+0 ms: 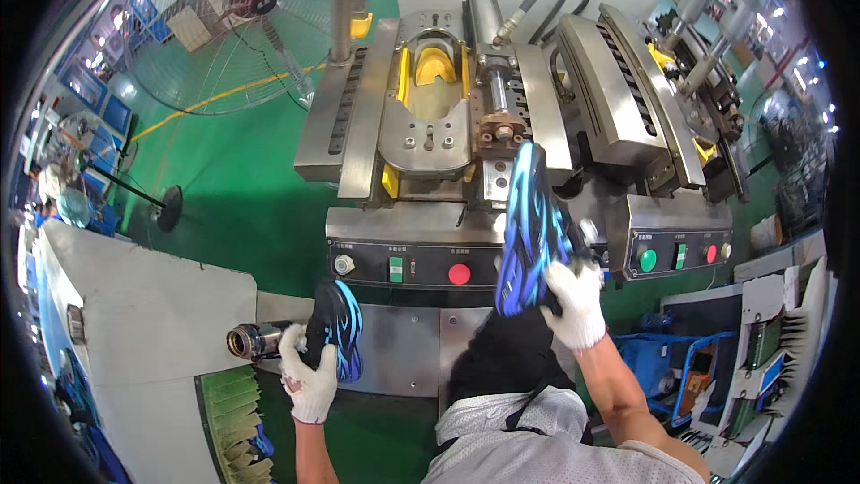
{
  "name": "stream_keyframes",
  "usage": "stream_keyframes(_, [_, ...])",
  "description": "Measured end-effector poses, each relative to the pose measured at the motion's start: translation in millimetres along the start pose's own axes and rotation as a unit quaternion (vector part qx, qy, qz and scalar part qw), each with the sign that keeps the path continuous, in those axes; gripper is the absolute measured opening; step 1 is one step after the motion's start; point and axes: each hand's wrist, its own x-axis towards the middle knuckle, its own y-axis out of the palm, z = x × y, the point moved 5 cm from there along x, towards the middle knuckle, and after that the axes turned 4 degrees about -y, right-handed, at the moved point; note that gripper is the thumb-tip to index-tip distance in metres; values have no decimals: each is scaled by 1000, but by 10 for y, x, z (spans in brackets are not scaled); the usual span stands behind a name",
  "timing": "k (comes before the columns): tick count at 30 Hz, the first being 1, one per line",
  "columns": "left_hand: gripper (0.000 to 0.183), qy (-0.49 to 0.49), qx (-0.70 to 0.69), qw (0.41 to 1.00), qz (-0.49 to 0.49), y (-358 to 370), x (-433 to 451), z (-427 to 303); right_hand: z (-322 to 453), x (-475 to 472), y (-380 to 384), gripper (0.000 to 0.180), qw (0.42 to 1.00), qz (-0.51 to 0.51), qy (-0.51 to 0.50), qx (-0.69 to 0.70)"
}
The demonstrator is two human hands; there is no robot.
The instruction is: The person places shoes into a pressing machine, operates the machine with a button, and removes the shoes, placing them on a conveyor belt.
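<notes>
My left hand (pixel 309 376), in a white knit glove, grips a black shoe with a blue-patterned sole (pixel 336 333). Its sole faces right, beside the front of the machine. In my gloved right hand (pixel 576 302) is a second such shoe (pixel 524 235), its black, blue and violet sole turned toward me. That shoe is tilted lengthwise and overlaps the right part of the control panel (pixel 426 265). Beyond stands a metal pressing machine with an oval shoe-shaped cavity (pixel 433 104), and a yellow pad (pixel 435 67) sits in its far end.
A metal cylinder with an open end (pixel 252 341) lies beside my left hand. A second machine (pixel 625 107) stands to the right. A large caged fan (pixel 232 27) is at the far left. Bristle strips edge the benches at left (pixel 232 410) and right (pixel 796 343).
</notes>
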Motion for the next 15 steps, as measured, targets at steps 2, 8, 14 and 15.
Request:
stream_keyframes(2, [57,-7,49,999,3,115,-152,510,13,620,41,82,1000,9,-18,12])
stream_keyframes(8, [73,-63,102,992,30,702,-405,1742,-331,2978,819,28,772,1,308,556])
stream_keyframes(14, [72,-119,-3,991,53,738,-345,1721,-1382,4171,1673,41,960,0,278,44])
stream_keyframes(15, [72,-108,-8,993,47,717,-356,1766,-1297,4203,1822,46,958,0,281,-60])
